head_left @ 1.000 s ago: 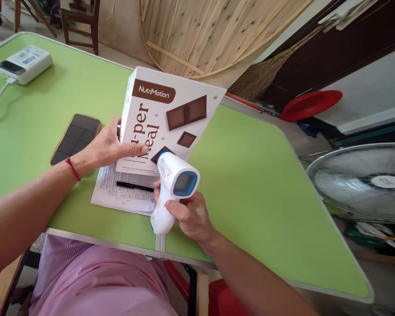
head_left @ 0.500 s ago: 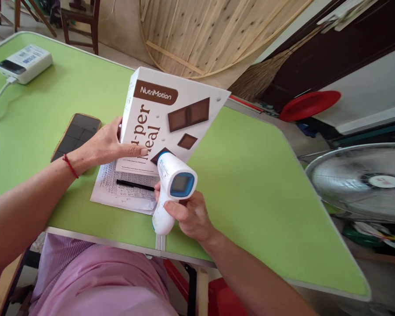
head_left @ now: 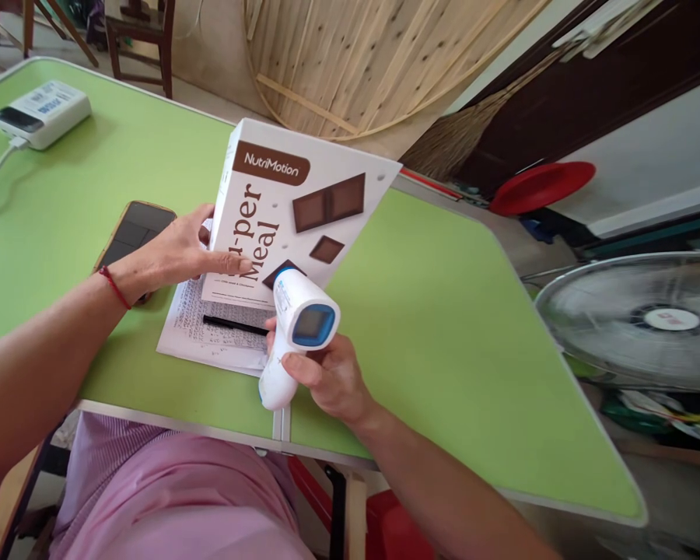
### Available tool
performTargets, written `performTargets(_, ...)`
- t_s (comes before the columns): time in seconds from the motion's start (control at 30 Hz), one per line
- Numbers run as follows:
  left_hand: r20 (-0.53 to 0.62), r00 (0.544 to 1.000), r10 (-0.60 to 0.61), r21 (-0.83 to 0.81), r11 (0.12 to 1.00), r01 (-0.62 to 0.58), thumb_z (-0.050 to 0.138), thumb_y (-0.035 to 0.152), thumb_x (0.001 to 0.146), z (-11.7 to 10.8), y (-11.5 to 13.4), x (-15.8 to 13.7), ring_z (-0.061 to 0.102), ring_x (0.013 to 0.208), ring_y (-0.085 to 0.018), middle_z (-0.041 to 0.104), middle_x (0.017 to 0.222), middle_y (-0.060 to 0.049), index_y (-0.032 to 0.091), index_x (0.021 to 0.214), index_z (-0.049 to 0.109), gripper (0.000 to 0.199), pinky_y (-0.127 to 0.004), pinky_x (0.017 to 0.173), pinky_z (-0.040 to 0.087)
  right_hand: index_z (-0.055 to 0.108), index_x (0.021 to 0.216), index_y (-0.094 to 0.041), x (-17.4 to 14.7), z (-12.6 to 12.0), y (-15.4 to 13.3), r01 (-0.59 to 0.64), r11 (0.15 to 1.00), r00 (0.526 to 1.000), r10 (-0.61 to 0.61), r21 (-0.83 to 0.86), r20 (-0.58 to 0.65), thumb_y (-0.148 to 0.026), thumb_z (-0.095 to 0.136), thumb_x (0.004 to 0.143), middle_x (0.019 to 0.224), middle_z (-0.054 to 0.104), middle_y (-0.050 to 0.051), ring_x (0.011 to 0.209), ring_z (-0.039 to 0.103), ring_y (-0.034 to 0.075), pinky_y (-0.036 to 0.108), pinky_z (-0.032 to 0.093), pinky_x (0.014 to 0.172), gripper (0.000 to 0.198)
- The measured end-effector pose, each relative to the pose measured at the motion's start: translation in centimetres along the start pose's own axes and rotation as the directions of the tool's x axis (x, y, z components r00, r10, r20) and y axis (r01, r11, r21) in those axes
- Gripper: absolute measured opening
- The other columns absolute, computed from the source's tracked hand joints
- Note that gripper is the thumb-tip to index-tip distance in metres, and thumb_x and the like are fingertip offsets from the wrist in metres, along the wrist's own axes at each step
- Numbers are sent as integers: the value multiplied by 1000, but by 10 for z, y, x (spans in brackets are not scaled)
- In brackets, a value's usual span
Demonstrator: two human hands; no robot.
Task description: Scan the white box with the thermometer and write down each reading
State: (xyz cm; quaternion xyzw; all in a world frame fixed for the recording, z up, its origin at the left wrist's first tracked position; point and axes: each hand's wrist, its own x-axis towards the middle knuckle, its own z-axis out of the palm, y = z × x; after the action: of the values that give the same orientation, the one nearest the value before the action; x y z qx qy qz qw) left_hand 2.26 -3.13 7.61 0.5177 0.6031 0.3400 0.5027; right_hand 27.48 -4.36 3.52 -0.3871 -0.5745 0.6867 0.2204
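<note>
My left hand [head_left: 195,249] grips a white NutriMotion meal box [head_left: 327,167] at its lower left, thumb across the front and the other fingers behind the edge. The box is tilted, its printed face turned up toward me. My right hand [head_left: 335,377] is wrapped round the handle of a white and blue infrared thermometer [head_left: 297,327]. Its nose points at the lower part of the box and its screen faces me; I cannot read the screen. Below the box lie handwritten sheets [head_left: 180,342] with a black pen [head_left: 233,325] on top, partly hidden by the box and thermometer.
A phone [head_left: 131,233] lies beside my left wrist on the green table [head_left: 455,350]. At the far left stands a white power bank [head_left: 43,113] with a cable. Beyond the table's right edge are a fan [head_left: 630,319] and a red basin [head_left: 542,187].
The thermometer has moved slightly left and its screen has tilted a little. The whole scene is shifted slightly left, and both hands keep their holds.
</note>
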Motion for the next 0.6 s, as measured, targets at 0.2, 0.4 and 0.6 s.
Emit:
performTargets(0.2, -13, 999, 42, -68, 997, -43, 84, 34, 63, 4, 2, -2, 66, 89, -25, 70, 104, -9, 15, 106, 60, 52, -30, 68, 52, 60, 69, -19, 0, 0, 0, 3, 1000, 1000, -3, 7, -6, -54, 74, 67, 66, 60, 3, 62, 55, 17, 34, 51, 61, 37)
performTargets(0.4, -85, 991, 107, -59, 992, -112, 87, 34, 62, 4, 1, -4, 64, 99, -27, 68, 108, -10, 15, 111, 58, 60, -33, 81, 53, 62, 71, -20, 1, -1, 3, 61, 998, 998, -60, 22, -24, -47, 74, 69, 67, 62, 3, 64, 57, 18, 34, 52, 61, 30)
performTargets(0.6, -226, 962, 155, -75, 982, -176, 89, 37, 59, -5, -13, -2, 56, 118, -31, 61, 124, -12, 19, 123, 51, 77, -39, 93, 51, 61, 77, -23, 9, -30, 3, 298, 884, 874, -405, -361, -269, -40, 66, 77, 71, 63, 4, 65, 58, 20, 38, 52, 60, 18)
